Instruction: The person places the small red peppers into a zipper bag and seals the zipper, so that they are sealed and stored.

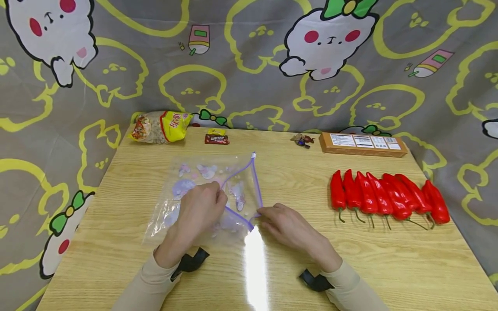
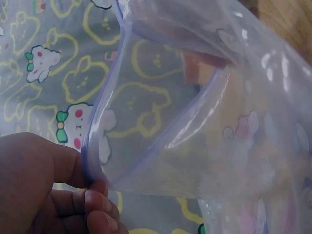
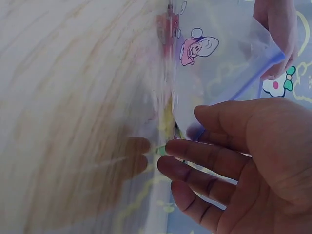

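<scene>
A clear zip bag (image 1: 176, 190) with a purple seal strip and printed cartoon figures lies on the table, its mouth spread apart toward the right. My left hand (image 1: 203, 206) pinches one side of the purple strip between thumb and fingers, as the left wrist view of the bag (image 2: 195, 146) shows. At the near right corner of the mouth, my right hand (image 1: 289, 226) holds the strip between thumb and index finger. Its other fingers (image 3: 195, 178) extend loosely beside the bag (image 3: 214, 73). No contents can be made out inside the bag.
Several glossy red peppers (image 1: 383, 196) lie in a row at the right. Along the back are a yellow snack bag (image 1: 159, 126), a small red packet (image 1: 216, 139), a little dark cluster (image 1: 302, 140) and an orange box (image 1: 362, 145). A patterned cloth (image 1: 249, 86) hangs behind the table.
</scene>
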Demonstrator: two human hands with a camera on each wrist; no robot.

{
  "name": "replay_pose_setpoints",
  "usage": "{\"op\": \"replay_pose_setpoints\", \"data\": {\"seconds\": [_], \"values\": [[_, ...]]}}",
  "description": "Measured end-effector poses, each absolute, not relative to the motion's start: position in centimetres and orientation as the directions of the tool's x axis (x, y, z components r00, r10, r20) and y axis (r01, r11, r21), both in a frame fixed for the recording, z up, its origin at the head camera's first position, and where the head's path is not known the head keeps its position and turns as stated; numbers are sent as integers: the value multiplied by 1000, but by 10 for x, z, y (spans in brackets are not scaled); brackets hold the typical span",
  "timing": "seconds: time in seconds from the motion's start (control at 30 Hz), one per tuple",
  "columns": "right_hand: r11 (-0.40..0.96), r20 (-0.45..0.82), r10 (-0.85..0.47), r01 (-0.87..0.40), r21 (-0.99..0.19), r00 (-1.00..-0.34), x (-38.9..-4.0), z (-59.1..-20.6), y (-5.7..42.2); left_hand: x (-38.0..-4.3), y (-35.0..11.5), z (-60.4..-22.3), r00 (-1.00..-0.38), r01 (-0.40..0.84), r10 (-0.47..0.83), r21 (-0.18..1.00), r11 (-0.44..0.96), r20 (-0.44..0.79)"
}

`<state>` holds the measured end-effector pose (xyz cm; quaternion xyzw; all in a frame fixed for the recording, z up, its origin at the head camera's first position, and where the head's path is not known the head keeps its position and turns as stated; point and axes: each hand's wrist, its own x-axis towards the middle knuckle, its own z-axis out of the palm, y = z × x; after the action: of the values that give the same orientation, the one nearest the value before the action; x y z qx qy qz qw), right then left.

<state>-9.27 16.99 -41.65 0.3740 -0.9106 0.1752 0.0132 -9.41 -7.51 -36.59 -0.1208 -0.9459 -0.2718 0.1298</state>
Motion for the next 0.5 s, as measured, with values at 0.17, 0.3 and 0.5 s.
{"op": "replay_pose_setpoints", "data": {"seconds": [0.17,0.3,0.5], "values": [[652,155,-684,-693,-308,-713,-92,-414,170,-95,-71,-371,-926,328,167,503,800,337],[663,158,-679,-692,-286,-717,-93,-409,171,-97,-70,-374,-921,338,161,521,784,356],[757,214,-560,-599,-261,-800,-99,-396,189,-98,-69,-377,-927,322,143,538,779,348]]}}
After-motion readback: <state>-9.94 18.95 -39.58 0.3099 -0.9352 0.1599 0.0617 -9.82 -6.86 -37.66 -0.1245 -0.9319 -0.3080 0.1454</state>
